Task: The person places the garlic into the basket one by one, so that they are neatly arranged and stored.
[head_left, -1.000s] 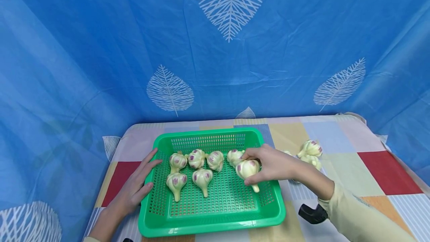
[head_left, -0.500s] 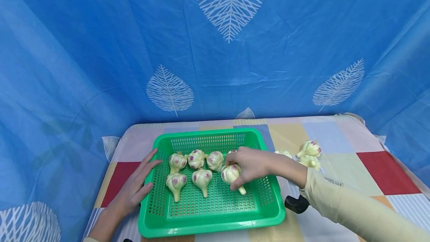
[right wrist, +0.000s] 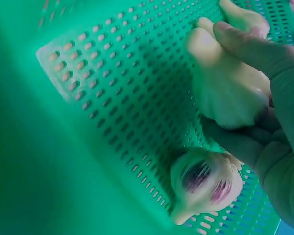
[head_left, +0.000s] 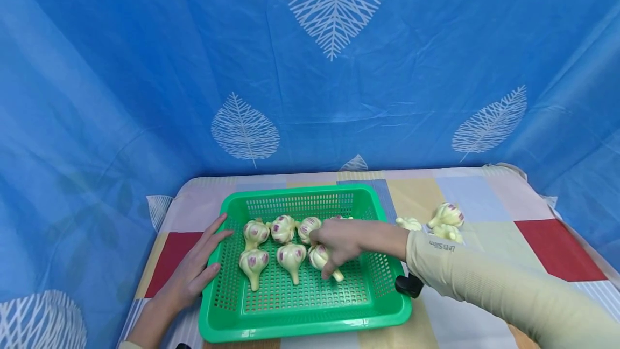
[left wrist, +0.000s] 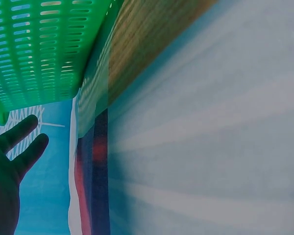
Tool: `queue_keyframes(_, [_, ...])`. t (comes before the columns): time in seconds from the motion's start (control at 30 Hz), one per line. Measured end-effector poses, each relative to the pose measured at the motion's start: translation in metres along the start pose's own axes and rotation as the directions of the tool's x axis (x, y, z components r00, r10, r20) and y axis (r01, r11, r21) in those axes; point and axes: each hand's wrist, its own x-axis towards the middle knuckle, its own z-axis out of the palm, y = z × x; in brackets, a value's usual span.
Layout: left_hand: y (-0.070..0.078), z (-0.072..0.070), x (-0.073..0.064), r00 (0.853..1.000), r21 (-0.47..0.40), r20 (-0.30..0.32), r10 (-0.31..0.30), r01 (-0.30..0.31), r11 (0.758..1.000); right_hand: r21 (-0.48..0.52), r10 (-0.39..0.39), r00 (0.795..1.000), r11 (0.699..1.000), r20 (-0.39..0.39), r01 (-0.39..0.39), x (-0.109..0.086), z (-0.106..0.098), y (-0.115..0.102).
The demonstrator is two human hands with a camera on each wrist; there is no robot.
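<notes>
My right hand (head_left: 339, 238) holds a garlic bulb (head_left: 318, 257) low inside the green basket (head_left: 305, 333). In the right wrist view the thumb lies along that bulb's stem side and the fingers curl under it. Just below it there, another garlic bulb (right wrist: 206, 181) with purple streaks lies on the basket floor. Several more bulbs sit in the basket to the left, among them a front garlic bulb (head_left: 291, 257) right beside the held one. My left hand (head_left: 194, 268) rests at the basket's left rim, its fingers straight and spread; in the left wrist view only its dark fingers show.
Right of the basket, several garlic bulbs (head_left: 446, 214) lie on the patchwork tablecloth (head_left: 508, 252). A blue curtain (head_left: 407, 96) with white leaf prints hangs behind the table and at both sides. A black strap piece (head_left: 409, 286) sits under the right wrist.
My right hand has carried the garlic bulb leftward and down across the basket, to beside the front-row bulbs. The left hand and the basket have stayed in place.
</notes>
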Motion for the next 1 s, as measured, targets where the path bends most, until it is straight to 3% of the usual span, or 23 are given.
queue_keyframes(0.6, [0.004,-0.002,0.003,1.000,0.030,0.006,-0.014,0.014,0.999,-0.190,0.093,0.995,0.978,0.032,-0.085,0.023,-0.001,-0.013])
queue_keyframes(1.0, [0.002,-0.001,0.001,1.000,0.020,0.002,-0.005,0.005,1.000,-0.283,0.137,0.990,0.951,0.031,-0.123,0.016,-0.004,-0.022])
